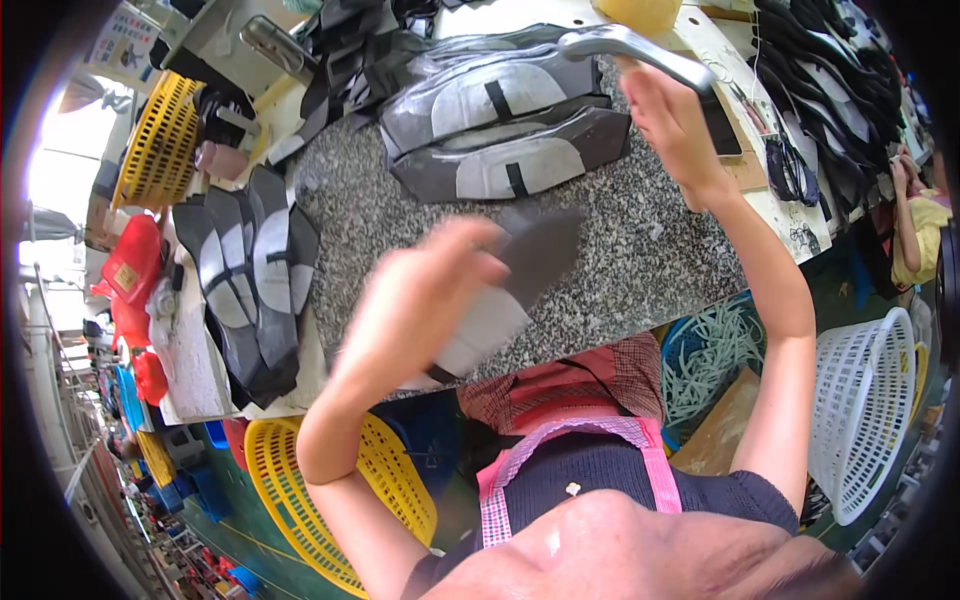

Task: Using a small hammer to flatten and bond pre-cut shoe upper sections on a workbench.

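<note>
Speckled stone is forming the worktop [340, 205], and toward its near edge a dark piece [490, 325] with a pale patch is showing as a blur, partly hidden by the left hand [425, 285]. That hand's fingers are bending over the piece (blur is hiding whether they are pinching it or only hovering, so I cannot tell). Farther off, the right hand [672, 125] is reaching toward the far side, its fingers curling and overlapping a silver tool [640, 52]; whether they are gripping it, I cannot tell either. As I am judging it, the step in hand is the handling of this single piece, and the next move is probably calling for a flat, settled lay and a sure hold on the tool. Beyond, a back stack [505, 110] of similar pieces is lying overlapped, and a left stack [255, 280] is fanning out. Below the worktop, a yellow basket [290, 525] and a white basket [865, 410] are flanking the person.
</note>
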`<state>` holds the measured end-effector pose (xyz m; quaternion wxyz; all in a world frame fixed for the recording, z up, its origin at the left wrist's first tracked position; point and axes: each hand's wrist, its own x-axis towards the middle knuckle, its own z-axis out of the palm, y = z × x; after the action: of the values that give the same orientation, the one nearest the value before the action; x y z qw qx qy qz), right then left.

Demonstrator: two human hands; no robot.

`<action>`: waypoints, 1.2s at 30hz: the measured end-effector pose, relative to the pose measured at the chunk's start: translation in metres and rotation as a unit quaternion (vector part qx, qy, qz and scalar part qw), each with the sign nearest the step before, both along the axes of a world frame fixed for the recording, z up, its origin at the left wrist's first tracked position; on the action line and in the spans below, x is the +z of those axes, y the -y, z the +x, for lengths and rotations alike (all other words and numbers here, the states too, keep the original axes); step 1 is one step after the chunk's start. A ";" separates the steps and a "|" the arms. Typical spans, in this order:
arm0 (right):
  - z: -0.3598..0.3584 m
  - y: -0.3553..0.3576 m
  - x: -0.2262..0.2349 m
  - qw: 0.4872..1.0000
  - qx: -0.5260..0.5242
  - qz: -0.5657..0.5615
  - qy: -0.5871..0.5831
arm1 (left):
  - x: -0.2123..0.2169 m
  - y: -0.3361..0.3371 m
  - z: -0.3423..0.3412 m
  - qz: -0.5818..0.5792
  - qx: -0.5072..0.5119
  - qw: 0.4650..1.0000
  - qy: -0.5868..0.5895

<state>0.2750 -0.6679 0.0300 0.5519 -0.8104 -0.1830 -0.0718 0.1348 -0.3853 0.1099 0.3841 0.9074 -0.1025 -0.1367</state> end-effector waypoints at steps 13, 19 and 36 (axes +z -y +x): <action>-0.170 0.036 0.014 0.941 0.135 -0.184 -0.251 | -0.106 0.058 0.007 -0.045 -0.139 0.989 0.017; -0.170 0.035 0.026 0.871 0.118 -0.235 -0.416 | -0.107 0.062 0.024 -0.064 -0.145 0.987 -0.014; -0.155 0.027 0.030 0.976 0.079 -0.145 -0.143 | -0.118 0.057 0.016 0.113 -0.357 0.809 0.454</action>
<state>0.1197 -0.6948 0.0602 0.4533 -0.8666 -0.1736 0.1158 0.1506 -0.4420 -0.0085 0.1124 0.8027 -0.5654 0.1526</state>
